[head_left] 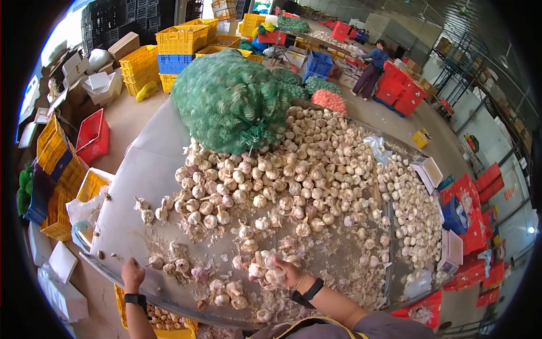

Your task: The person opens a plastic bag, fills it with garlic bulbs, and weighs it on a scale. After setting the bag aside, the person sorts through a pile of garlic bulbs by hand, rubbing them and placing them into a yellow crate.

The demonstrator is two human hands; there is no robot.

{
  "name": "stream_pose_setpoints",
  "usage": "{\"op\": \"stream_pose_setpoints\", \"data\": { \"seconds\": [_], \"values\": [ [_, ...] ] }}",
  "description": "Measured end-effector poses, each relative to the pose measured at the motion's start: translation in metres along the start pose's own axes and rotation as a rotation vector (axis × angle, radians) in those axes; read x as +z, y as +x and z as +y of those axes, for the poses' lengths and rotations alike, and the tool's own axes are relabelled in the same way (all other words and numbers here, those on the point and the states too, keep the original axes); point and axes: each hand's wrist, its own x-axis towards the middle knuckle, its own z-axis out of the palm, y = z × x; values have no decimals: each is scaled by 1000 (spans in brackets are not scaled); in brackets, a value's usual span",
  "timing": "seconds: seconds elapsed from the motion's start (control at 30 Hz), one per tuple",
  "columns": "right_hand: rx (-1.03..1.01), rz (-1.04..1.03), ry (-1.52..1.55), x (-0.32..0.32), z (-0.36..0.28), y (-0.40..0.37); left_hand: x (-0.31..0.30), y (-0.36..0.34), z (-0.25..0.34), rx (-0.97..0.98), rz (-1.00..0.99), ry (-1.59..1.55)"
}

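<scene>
My right hand (291,274) is closed around several garlic bulbs (261,269), just over the near part of the metal table (148,164). Under and around it lie loose bulbs and papery skins. My left hand (133,274) is at the table's near left edge with its fingers curled in. Whatever it may hold is hidden. A few bulbs (176,264) rest on the table to its right. The large garlic pile (282,175) spreads across the middle, and a bulging green mesh sack (226,101) of garlic stands behind it.
Below the table's near edge is a yellow crate (192,330) with garlic in it. More bulbs (415,214) lie beyond a divider on the right. Stacked crates (182,39) and a red bin (93,137) stand left. Another person (371,68) stands far back near red crates (398,90).
</scene>
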Motion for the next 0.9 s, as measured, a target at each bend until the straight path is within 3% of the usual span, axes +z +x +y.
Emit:
{"op": "stream_pose_setpoints", "data": {
  "seconds": [0.03, 0.1, 0.2, 0.43, 0.5, 0.53, 0.57, 0.6, 0.63, 0.67, 0.73, 0.83, 0.9],
  "values": [
    [5, -5, 11, 1, 0, -2, 0, -8, 15, 4, -1, -1],
    [12, -10, 19, 5, -1, -5, -7, -26, 51, 191, 21, -28],
    [5, 47, 23, 8, -1, -7, 10, -18, 63, 199, -106, 77],
    [-1, -8, 121, 1, 2, -20, 20, -5, 76, 265, -40, 58],
    [-6, 34, 209, 6, 4, -24, 28, 4, 68, -21, -161, -556],
    [-28, 70, 253, -2, 10, -25, 25, -3, 65, -30, -338, -991],
    [-38, -59, 365, 3, 11, -23, 15, -27, 79, 200, -299, -1137],
    [-11, -69, 431, -2, 13, -24, 26, -37, 81, -12, -499, -1621],
    [26, -119, 667, 11, 12, -22, 2, -64, 118, -104, -544, -1797],
    [78, -156, 813, 11, 17, -21, -11, -85, 138, -19, -591, -1826],
    [91, -132, 762, 17, 27, -15, -6, -106, 171, 138, -789, -2043],
    [106, -97, 654, 27, 36, -19, -16, -165, 225, 225, -733, -1987],
    [114, -123, 584, 34, 43, -24, -6, -193, 245, 388, -486, -1452]
  ]
}}
